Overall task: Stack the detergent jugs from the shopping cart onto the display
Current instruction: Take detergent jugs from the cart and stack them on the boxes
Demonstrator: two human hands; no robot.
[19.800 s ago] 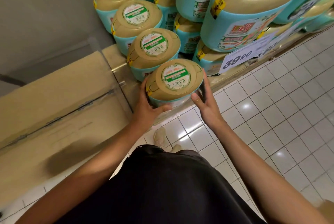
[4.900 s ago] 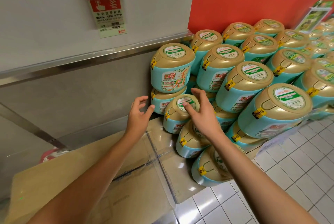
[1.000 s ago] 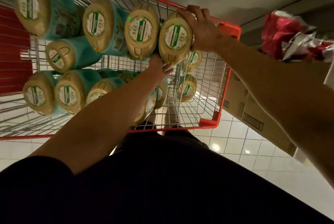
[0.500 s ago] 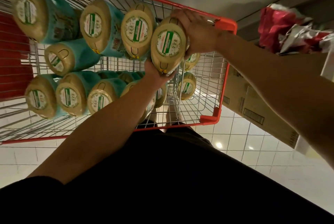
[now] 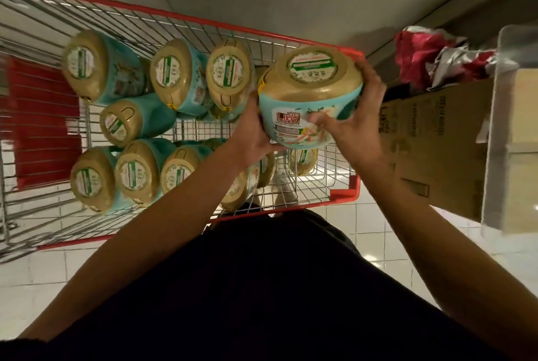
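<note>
Head view is looking straight down, with the person's dark clothing [image 5: 262,288] filling the near edge and both bare forearms reaching forward over the tiled floor [image 5: 378,247]. The left hand [image 5: 253,139] is cupping the lower left side of a teal detergent jug [image 5: 308,98], its fingers tucking underneath and out of sight. The right hand [image 5: 359,127] is gripping the opposite side, thumb lying across the printed label and fingers wrapping round the far edge. Between them the jug is hanging in the air, tan cap end tilting up towards the camera, over the right end of the shopping cart [image 5: 346,194] and touching nothing else.

Below and beyond it, the other jugs [image 5: 174,78] are lying on their sides in the wire basket, packed in rows, some partly hidden under the arms. To the right, a cardboard box [image 5: 431,139] is standing just beside the cart, with crumpled red and silver wrapping [image 5: 428,60] sitting behind it against the wall.

The display is not showing here, so what is already stacked cannot be told. Judging by the load in the cart, most of the job is waiting: this jug is only lifted, not yet placed, and many more trips are looking likely.
</note>
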